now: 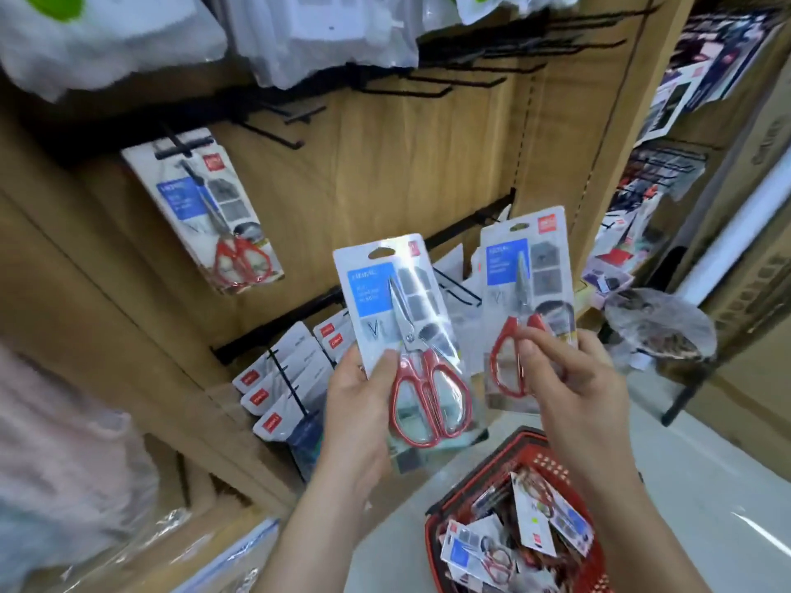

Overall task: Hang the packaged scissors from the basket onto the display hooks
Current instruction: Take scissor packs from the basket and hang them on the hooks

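**shelfnoob:** so where are the scissors at rn?

**aisle9:** two packs held up in front of the shelf. left hand (359, 404) grips the left pack (402, 336) low down, thumb clamped across the front beside the red handles, other fingers tucked behind the card. right hand (573, 378) pinches the right pack (528, 293), thumb and fingertips closed on it over the handles. the packs sit side by side, slim gap between them afaict.

**shelfnoob:** and the basket?

**aisle9:** red basket (552, 464) is on the floor, near right, under the right arm, with loose packs (535, 528) piled inside. one hung pack (201, 207) dangles on a hook far left on the wooden panel (385, 164). a row of black hooks (471, 70) sticks out above, further right.
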{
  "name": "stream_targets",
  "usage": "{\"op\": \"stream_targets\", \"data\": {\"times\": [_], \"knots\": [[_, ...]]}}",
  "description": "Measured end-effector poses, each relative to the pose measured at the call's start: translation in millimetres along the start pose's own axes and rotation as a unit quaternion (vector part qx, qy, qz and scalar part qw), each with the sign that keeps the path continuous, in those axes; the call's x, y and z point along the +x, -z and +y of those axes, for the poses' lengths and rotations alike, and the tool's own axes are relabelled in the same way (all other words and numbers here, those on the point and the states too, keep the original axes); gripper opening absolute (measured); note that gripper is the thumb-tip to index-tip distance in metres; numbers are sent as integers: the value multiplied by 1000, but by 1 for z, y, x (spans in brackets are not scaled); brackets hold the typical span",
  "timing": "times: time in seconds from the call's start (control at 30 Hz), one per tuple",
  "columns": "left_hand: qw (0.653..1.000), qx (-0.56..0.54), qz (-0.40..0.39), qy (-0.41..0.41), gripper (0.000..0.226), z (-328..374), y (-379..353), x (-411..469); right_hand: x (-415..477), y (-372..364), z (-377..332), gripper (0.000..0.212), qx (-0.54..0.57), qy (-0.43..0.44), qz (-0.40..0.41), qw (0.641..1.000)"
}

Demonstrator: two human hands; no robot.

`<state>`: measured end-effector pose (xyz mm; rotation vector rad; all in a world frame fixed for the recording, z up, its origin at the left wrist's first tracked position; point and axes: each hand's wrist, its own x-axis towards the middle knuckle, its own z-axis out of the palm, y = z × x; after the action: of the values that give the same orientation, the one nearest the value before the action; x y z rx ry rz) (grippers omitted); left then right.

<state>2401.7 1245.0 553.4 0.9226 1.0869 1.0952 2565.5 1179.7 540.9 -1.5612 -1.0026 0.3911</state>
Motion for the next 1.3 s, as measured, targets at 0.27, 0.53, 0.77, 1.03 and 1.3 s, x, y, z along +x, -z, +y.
{"op": "stream_targets", "data": {"times": [0.27, 0.53, 0.77, 1.03, 1.3], "knots": [[998, 14, -12, -65, 69, 4, -4, -7, 14, -17, -17, 46, 107, -59, -190, 974], [998, -42, 36, -14, 24, 13, -2, -14, 34, -27, 0, 27, 261, -102, -329, 902], [994, -96, 53, -14, 29, 40, 15, -17, 51, -48, 5, 61, 287, -99, -416, 857], [925, 118, 312, -181, 28, 49, 71, -3, 59, -72, -18, 23, 322, -128, -343, 873], [862, 328, 333, -195, 62, 12, 95, -19, 65, -126, -73, 21, 271, -43, -358, 893]]}}
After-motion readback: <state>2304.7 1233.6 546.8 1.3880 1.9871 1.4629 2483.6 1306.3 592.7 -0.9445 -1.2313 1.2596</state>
